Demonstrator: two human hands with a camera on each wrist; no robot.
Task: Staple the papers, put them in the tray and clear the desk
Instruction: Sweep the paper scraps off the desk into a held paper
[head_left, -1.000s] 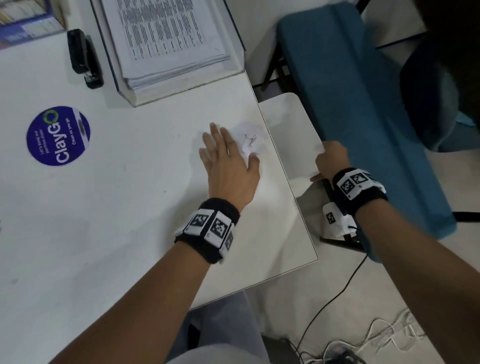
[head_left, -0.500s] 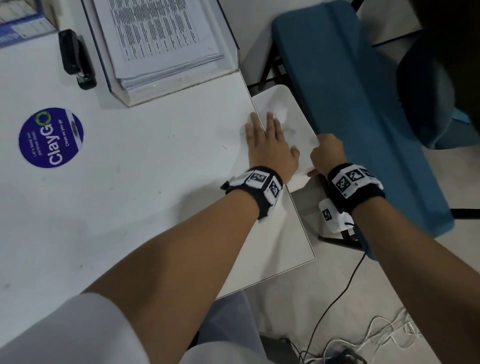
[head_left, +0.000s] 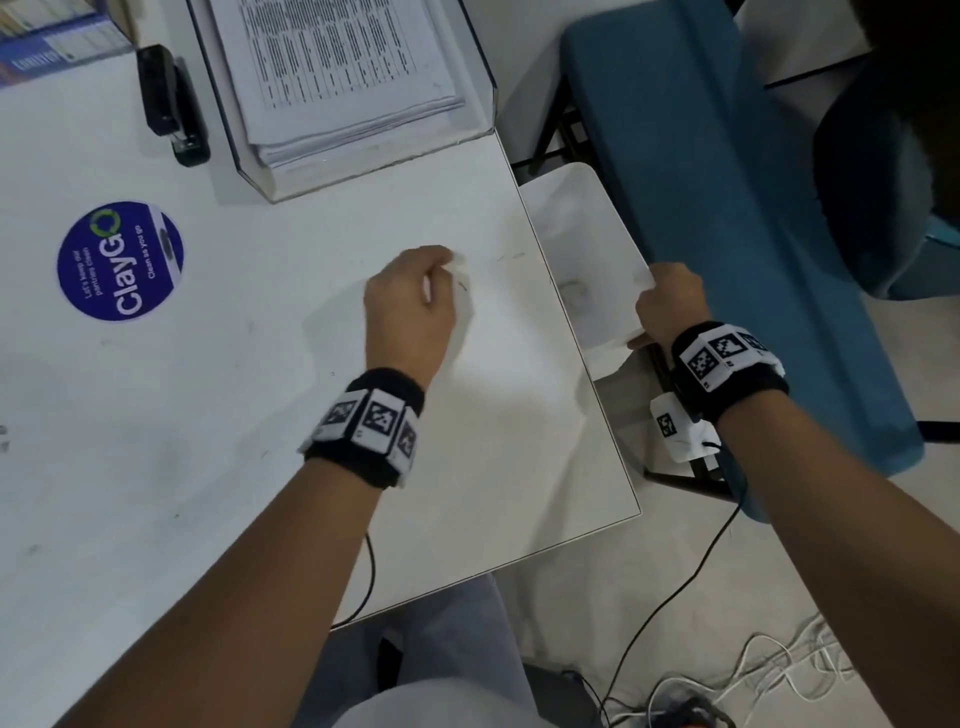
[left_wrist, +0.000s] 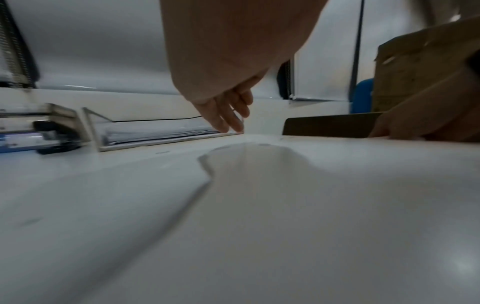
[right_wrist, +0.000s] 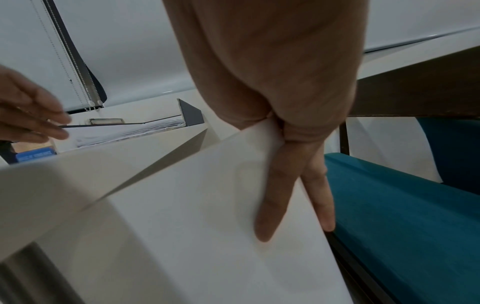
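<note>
My left hand (head_left: 415, 301) hovers over the white desk (head_left: 208, 467) near its right edge. Its straight fingers (left_wrist: 228, 121) point down and touch the surface, holding nothing that I can see. Tiny bent staples (head_left: 462, 285) lie just right of the fingertips. My right hand (head_left: 670, 306) holds a blank white sheet (head_left: 582, 228) against the desk's right edge, one finger (right_wrist: 272, 195) on top and another along its rim. The clear tray (head_left: 374, 171) at the back holds the stack of printed papers (head_left: 332, 67). The black stapler (head_left: 171, 104) lies left of the tray.
A round blue sticker (head_left: 119, 260) is stuck on the desk at the left. A blue box (head_left: 47, 47) sits at the back left corner. A teal padded bench (head_left: 727, 234) stands close to the right of the desk. Cables (head_left: 727, 691) lie on the floor.
My left hand swept flat to the desk's right edge over the sheet, then drew back left with its fingers pointing down. The crumpled scrap with staples is gone from the desk. The right hand stayed put.
</note>
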